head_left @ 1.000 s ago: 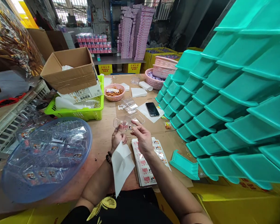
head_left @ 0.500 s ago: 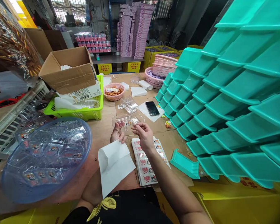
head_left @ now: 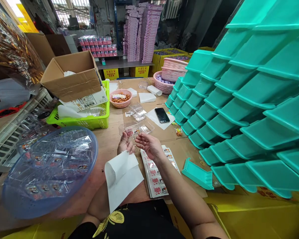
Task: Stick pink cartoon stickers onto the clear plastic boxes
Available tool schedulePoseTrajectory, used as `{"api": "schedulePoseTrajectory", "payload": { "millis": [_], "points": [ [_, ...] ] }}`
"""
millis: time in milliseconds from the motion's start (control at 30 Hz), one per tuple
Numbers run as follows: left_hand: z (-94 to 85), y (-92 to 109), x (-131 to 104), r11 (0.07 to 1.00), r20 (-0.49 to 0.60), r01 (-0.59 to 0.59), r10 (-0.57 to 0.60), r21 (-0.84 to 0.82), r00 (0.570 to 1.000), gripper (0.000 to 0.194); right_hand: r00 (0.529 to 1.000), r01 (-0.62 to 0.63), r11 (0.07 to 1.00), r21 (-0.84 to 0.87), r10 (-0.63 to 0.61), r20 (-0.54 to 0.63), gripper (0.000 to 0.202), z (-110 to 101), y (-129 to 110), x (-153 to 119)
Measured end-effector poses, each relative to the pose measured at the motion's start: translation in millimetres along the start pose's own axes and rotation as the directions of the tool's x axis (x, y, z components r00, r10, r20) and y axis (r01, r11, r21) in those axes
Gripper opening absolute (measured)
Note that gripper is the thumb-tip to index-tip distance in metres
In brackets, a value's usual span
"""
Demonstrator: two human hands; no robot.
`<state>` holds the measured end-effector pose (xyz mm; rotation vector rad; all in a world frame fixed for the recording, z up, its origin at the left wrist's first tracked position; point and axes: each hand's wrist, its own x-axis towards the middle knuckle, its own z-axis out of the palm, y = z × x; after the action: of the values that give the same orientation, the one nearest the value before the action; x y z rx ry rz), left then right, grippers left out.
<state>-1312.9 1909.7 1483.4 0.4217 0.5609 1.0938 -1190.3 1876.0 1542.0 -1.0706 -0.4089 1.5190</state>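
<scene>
My left hand (head_left: 126, 144) grips a white paper sheet (head_left: 123, 176), which hangs below it, and its thumb is against a clear plastic case (head_left: 132, 127). The case lies open, with a pink and cartoon sticker showing on it. Close to the sticker is my right hand (head_left: 149, 145), its fingers bent and close together; whether anything small is between the fingertips cannot be made out. Beneath my right wrist lies a stack of sticker sheets (head_left: 154, 179) printed in pink with cartoon animals.
A blue basket (head_left: 96, 149) of clear cases stands left, near a green basket (head_left: 103, 121) and cardboard box (head_left: 72, 84). A phone (head_left: 161, 115) rests on white paper. Stacked teal bins (head_left: 239, 99) rise on the right, beside a loose teal piece (head_left: 198, 174).
My right hand has shifted slightly left, off the case's right part and toward the sticker. My left hand and the paper have barely moved.
</scene>
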Motion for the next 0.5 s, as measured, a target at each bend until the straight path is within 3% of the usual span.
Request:
{"api": "schedulePoseTrajectory", "payload": {
  "millis": [233, 500],
  "points": [
    [6.4, 2, -11, 0.999, 0.014, 0.042, -0.042, -0.017, 0.999, 0.048, 0.999, 0.039, 0.999, -0.015, -0.039, 0.009, 0.038, 1, 0, 3],
    [4.2, -2, -1, 0.999, -0.055, -0.022, 0.020, -0.044, 0.998, 0.042, 0.980, 0.191, 0.976, -0.104, -0.195, -0.034, 0.046, 4, 0, 5]
  ]
}}
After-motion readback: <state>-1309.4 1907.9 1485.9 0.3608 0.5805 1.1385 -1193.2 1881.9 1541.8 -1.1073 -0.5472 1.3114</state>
